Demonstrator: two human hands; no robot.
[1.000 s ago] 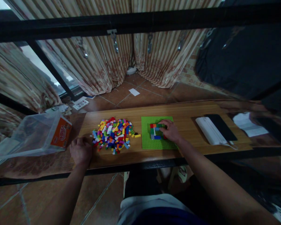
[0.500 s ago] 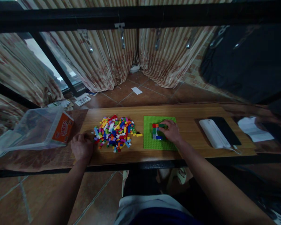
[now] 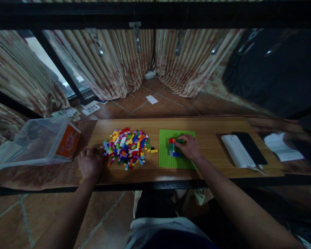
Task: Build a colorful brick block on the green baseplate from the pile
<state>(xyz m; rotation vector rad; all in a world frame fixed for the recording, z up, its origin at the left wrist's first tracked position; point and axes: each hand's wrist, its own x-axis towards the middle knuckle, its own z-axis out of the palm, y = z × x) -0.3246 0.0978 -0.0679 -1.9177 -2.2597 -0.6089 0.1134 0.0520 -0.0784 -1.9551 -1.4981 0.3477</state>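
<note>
The right hand (image 3: pixel 190 146) had fingers clamped on a green brick (image 3: pixel 179 141), likely best pressed level; for the left hand (image 3: pixel 90 164), I couldn't tell.

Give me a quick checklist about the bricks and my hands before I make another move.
1. Right hand at the brick build: ok, fingertips at a dark green brick along its far side.
2. Dark green brick pressed fully down: cannot tell, the fingers partly cover it.
3. Whole build visible: not ok, the right hand hides part of its right side.
4. Left hand clear of the green baseplate: ok, it rests at the board's left end.
5. Loose bricks off the baseplate: ok, though a yellow one lies near its left edge.
6. Loose bricks sorted by colour: not ok, the colours are mixed.
</note>
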